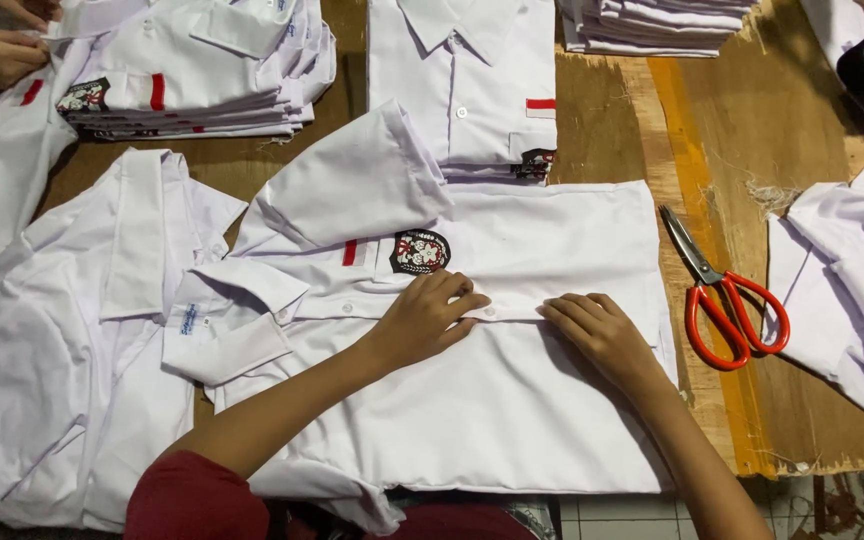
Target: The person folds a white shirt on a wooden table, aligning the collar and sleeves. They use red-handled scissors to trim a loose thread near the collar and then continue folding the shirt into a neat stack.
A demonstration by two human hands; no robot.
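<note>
Head view shows the white shirt [512,400] spread on the tabletop [812,130], one sleeve folded in, left hand [430,315] and right hand [602,335] flat, grasping nothing, folding barely begun

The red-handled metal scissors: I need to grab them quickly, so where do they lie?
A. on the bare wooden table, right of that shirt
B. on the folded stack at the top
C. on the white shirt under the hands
A: the red-handled metal scissors lie on the bare wooden table, right of the white shirt that both hands press.
</note>
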